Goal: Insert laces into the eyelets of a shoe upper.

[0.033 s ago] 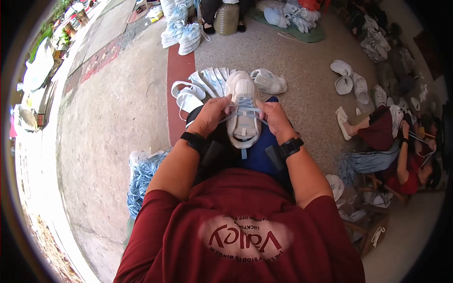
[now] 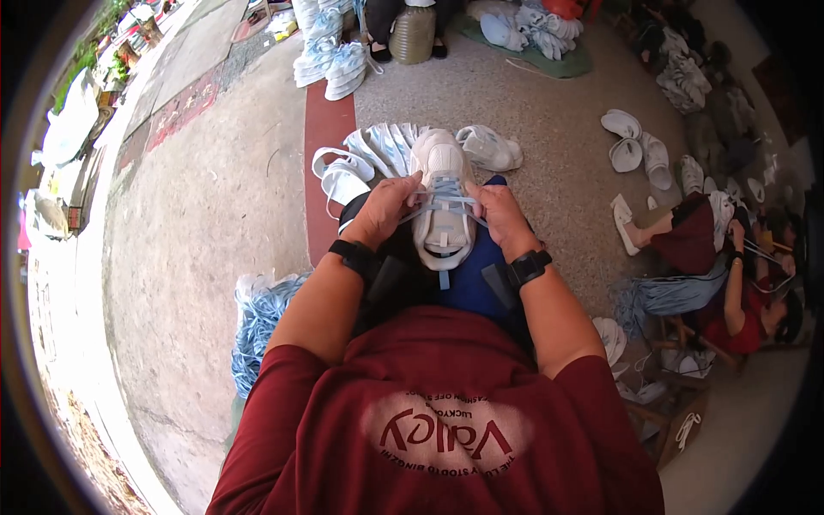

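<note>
A white sneaker (image 2: pixel 443 232) rests upright over my lap, toe pointing away from me. Its light-blue shoelace (image 2: pixel 446 204) crosses the tongue, with an end running out to each side. At the sneaker's left edge my left hand (image 2: pixel 386 209) is closed, thumb and fingers pinching the lace. My right hand (image 2: pixel 504 216) pinches the lace in the same way at the right edge. The undersides of the fingers are partly hidden. Just beyond the toe lie a row of white shoe uppers (image 2: pixel 384 148) and, to its right, another white shoe (image 2: pixel 491 148).
A bundle of blue laces (image 2: pixel 262 330) lies by my left side. Stacked white-and-blue shoe pieces (image 2: pixel 330 64) stand ahead. At right, loose white shoes (image 2: pixel 639 148) lie on the concrete floor (image 2: pixel 206 223). A seated co-worker (image 2: pixel 738 292) is at far right, near hanging blue laces (image 2: pixel 669 296).
</note>
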A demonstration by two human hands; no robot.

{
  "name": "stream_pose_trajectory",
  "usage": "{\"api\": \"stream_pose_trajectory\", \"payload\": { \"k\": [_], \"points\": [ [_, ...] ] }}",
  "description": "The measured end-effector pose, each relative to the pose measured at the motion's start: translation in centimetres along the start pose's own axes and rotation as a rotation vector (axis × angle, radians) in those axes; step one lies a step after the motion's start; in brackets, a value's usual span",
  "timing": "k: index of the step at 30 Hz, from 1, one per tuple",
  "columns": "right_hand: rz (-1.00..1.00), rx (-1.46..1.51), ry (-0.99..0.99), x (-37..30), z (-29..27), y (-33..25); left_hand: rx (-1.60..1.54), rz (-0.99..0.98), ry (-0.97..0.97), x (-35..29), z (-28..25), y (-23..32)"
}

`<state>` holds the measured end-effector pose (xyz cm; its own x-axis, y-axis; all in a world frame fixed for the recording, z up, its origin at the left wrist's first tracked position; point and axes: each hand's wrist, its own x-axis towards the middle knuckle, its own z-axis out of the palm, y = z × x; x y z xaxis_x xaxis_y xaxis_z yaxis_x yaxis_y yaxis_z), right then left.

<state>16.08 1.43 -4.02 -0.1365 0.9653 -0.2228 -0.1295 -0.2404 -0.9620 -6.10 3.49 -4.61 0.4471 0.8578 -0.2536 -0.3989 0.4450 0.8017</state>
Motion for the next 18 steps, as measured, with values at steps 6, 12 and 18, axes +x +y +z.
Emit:
{"api": "stream_pose_trajectory", "payload": {
  "k": [6, 12, 18],
  "points": [
    [-0.043, -0.274, 0.116, -0.9, 1.5, -0.9, 0.27, 0.024, 0.259, -0.2, 1.1, 0.2],
    [-0.225, -0.45, 0.118, -1.3, 0.7, -0.1, 1.036, 0.584, 0.552, 0.2, 1.0, -0.7],
    [-0.271, -0.399, 0.115, -1.7, 1.2, -0.7, 0.66, 0.354, 0.458, 0.2, 0.6, -0.5]
  ]
}}
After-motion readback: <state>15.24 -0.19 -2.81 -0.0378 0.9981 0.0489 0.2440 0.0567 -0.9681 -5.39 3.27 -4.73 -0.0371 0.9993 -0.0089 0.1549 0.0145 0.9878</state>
